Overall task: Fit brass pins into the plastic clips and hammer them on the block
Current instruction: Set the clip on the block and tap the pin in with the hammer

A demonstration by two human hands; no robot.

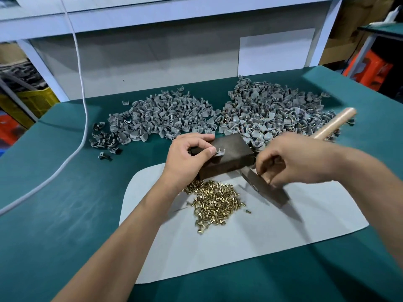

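A dark metal block [229, 153] stands at the table's middle. My left hand [187, 158] pinches a small grey plastic clip [219, 153] with a pin standing up in it, held over the block's top face. My right hand [290, 160] grips a hammer [265, 187] close to its dark steel head, and the wooden handle [335, 123] sticks out to the back right. The hammer head hangs low, just right of the block. A heap of brass pins [214, 200] lies on a pale sheet [218, 247] in front of the block.
Two big heaps of grey clips lie behind the block, one at the left [161, 118] and one at the right [279, 107]. A white cable [82, 118] hangs down and runs across the green table [54, 214] on the left. A white back panel stands behind.
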